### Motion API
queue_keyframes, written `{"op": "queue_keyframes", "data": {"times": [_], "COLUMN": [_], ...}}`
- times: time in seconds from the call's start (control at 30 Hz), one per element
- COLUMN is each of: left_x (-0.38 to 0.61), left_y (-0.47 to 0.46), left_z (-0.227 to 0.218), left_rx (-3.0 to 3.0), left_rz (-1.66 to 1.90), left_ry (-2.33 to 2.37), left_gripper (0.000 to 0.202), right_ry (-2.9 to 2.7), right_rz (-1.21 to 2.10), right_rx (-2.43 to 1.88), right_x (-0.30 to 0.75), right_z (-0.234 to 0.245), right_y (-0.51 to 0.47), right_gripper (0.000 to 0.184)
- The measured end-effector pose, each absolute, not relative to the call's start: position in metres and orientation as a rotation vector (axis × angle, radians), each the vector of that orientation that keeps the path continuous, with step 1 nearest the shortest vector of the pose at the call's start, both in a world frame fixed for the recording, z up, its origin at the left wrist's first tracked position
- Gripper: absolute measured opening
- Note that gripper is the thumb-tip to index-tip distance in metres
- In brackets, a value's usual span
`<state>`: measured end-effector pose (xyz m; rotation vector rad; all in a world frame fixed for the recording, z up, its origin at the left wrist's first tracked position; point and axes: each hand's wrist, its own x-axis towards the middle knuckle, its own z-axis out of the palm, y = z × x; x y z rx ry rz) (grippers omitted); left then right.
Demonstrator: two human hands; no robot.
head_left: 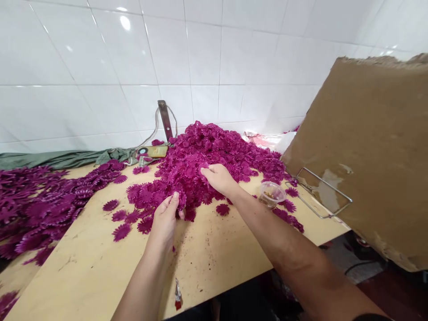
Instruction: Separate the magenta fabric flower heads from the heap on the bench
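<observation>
A big heap of magenta fabric flower pieces [214, 154] lies on the pale wooden table [214, 258] against the tiled wall. My left hand [165, 218] sits at the heap's near edge, its fingers pinched on one flower piece [181, 200]. My right hand [219, 177] reaches into the middle of the heap, fingers curled and closed on flower pieces there. Loose single flowers [121, 232] lie scattered just left of my left hand.
A second spread of purple flowers [36, 207] covers the table's left side. A small clear plastic cup [271, 194] stands right of my right arm. A large cardboard sheet [371, 151] with a wire handle leans at the right. Green cloth [63, 158] and a phone [155, 151] lie by the wall.
</observation>
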<state>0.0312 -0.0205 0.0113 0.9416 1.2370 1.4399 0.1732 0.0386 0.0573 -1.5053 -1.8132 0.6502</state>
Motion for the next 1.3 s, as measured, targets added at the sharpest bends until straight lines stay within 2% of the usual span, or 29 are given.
{"op": "queue_keyframes", "data": {"times": [0.2,0.37,0.5,0.6,0.67,0.73,0.83,0.93,1.0,1.07,1.17,1.3], "left_x": [0.033,0.033,0.033,0.032,0.031,0.031,0.032,0.032,0.031,0.028,0.023,0.019], "left_y": [-0.018,-0.017,-0.019,-0.019,-0.018,-0.015,-0.010,-0.006,-0.005,-0.006,-0.007,-0.008], "left_z": [0.015,0.021,0.022,0.021,0.021,0.022,0.021,0.017,0.013,0.012,0.013,0.016], "left_rx": [1.025,1.043,1.081,1.066,1.054,1.050,1.051,1.026,0.989,0.964,0.957,0.955], "left_rz": [1.404,1.395,1.348,1.330,1.348,1.375,1.407,1.460,1.468,1.440,1.419,1.449], "left_ry": [1.207,1.171,1.146,1.140,1.143,1.144,1.155,1.199,1.223,1.236,1.243,1.241], "left_gripper": [0.040,0.038,0.034,0.035,0.037,0.039,0.042,0.045,0.046,0.047,0.047,0.044], "right_ry": [-1.818,-1.623,-1.533,-1.536,-1.567,-1.608,-1.635,-1.608,-1.592,-1.580,-1.585,-1.699], "right_rz": [0.714,0.907,1.216,1.330,1.282,1.174,0.834,0.502,0.543,0.758,0.976,0.821], "right_rx": [-1.319,-1.219,-1.105,-1.049,-1.063,-1.166,-1.431,-1.547,-1.504,-1.432,-1.344,-1.371], "right_x": [0.172,0.169,0.167,0.168,0.170,0.174,0.181,0.185,0.183,0.178,0.166,0.159], "right_z": [0.050,0.047,0.054,0.056,0.055,0.054,0.057,0.059,0.058,0.054,0.047,0.046], "right_y": [0.040,0.038,0.033,0.035,0.039,0.047,0.061,0.073,0.075,0.072,0.064,0.066], "right_gripper": [0.024,0.016,0.018,0.008,0.005,0.014,0.032,0.030,0.018,0.010,0.009,0.016]}}
